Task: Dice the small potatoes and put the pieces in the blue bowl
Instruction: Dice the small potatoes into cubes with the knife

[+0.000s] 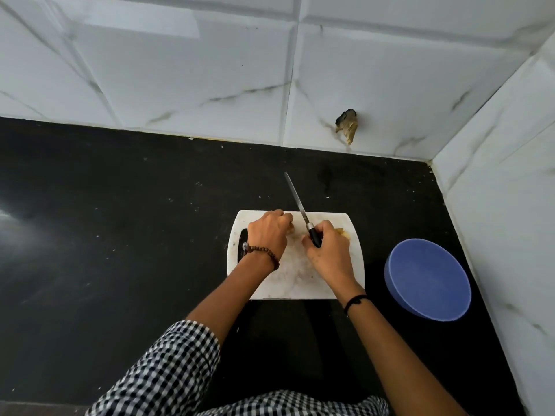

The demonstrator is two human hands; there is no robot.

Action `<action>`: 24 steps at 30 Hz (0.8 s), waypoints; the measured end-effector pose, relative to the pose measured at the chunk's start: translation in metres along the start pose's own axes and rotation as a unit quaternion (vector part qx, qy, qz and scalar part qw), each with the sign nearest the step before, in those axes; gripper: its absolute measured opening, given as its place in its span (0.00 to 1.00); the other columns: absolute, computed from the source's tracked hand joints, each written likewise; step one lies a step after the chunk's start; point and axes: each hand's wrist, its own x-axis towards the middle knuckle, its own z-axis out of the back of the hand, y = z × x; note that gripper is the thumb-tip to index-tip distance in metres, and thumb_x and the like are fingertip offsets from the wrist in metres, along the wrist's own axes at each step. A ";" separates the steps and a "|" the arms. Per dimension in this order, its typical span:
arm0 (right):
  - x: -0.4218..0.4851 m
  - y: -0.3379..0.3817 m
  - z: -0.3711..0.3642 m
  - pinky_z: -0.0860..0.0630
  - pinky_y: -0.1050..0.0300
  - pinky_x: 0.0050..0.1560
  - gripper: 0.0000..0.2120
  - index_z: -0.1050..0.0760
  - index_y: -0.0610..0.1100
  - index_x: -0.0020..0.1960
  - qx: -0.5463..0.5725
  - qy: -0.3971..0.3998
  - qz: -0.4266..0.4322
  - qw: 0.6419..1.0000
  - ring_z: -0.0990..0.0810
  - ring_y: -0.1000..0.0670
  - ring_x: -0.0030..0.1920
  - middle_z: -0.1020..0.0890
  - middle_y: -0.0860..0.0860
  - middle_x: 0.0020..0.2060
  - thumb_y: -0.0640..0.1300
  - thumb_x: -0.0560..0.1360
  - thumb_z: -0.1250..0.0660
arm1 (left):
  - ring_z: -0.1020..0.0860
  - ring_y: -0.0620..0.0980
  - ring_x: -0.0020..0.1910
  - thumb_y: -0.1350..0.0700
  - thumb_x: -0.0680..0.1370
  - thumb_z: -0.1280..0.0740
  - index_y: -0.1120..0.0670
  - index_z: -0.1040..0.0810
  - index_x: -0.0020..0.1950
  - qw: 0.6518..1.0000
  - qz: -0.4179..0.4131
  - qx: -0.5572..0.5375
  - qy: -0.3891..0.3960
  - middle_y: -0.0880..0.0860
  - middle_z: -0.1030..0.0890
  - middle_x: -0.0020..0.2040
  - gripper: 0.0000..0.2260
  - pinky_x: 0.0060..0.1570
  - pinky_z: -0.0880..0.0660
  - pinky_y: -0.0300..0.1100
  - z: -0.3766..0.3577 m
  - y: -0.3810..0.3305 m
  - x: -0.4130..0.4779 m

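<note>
- A small potato (290,232) is held on the far half of the white cutting board (300,283). It is almost wholly covered by the left hand (268,235), whose fingers are curled over it.
- Its long axis and heading cannot be told, since only a pale sliver is seen beside the knuckles; it may already be partly cut.
- The knife (297,202) is gripped by its black handle in the right hand (329,253). Its long axis runs away from the person, with the tip leaning left toward the tiled wall and reaching past the board's far edge in this view.
- For a clean dice, a flat face should be set down first so that rolling is prevented. The blade should then be brought square across the potato, with the left fingertips kept tucked back.
- A few yellowish cut pieces (346,234) are seen just beside the right hand, near the board's right edge.
- The blue bowl (428,280) is set on the black counter (120,235), right of the board and apart from it; no pieces are seen in it.
</note>
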 end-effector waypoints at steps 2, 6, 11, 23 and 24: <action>-0.003 0.001 -0.001 0.32 0.68 0.39 0.08 0.26 0.44 0.54 0.009 -0.002 0.002 1.000 0.25 0.57 0.39 0.25 0.57 0.39 0.47 0.80 0.31 | 0.23 0.50 0.51 0.58 0.78 0.36 0.50 0.22 0.56 1.000 -0.007 -0.016 -0.015 0.49 0.22 0.51 0.09 0.35 0.31 0.43 0.002 -0.002 -0.003; -0.020 -0.002 0.001 0.31 0.69 0.38 0.09 0.26 0.46 0.55 0.027 0.003 -0.009 1.000 0.23 0.58 0.41 0.23 0.57 0.42 0.50 0.80 0.32 | 0.24 0.48 0.52 0.54 0.79 0.36 0.49 0.22 0.57 0.995 -0.008 -0.103 -0.013 0.49 0.23 0.51 0.08 0.39 0.26 0.41 -0.001 -0.011 -0.028; -0.048 -0.012 0.009 0.30 0.70 0.39 0.10 0.26 0.49 0.56 0.050 0.027 -0.038 0.998 0.22 0.60 0.44 0.21 0.58 0.44 0.52 0.80 0.32 | 0.23 0.48 0.47 0.55 0.78 0.34 0.50 0.20 0.58 0.981 -0.038 -0.179 0.065 0.50 0.23 0.51 0.10 0.46 0.23 0.42 -0.015 -0.006 -0.058; -0.093 -0.031 -0.001 0.31 0.60 0.35 0.15 0.24 0.46 0.47 0.044 0.033 -0.104 0.993 0.21 0.53 0.36 0.21 0.49 0.36 0.56 0.83 0.40 | 0.21 0.46 0.46 0.57 0.75 0.29 0.52 0.18 0.54 0.961 -0.007 -0.273 0.047 0.49 0.19 0.48 0.08 0.51 0.22 0.43 -0.022 0.003 -0.069; -0.094 -0.032 -0.002 0.30 0.59 0.36 0.16 0.24 0.46 0.47 0.045 0.036 -0.106 0.993 0.21 0.52 0.36 0.20 0.49 0.36 0.57 0.83 0.40 | 0.21 0.46 0.46 0.57 0.75 0.30 0.51 0.17 0.54 0.962 -0.009 -0.270 0.046 0.49 0.19 0.48 0.08 0.51 0.22 0.43 -0.022 0.003 -0.070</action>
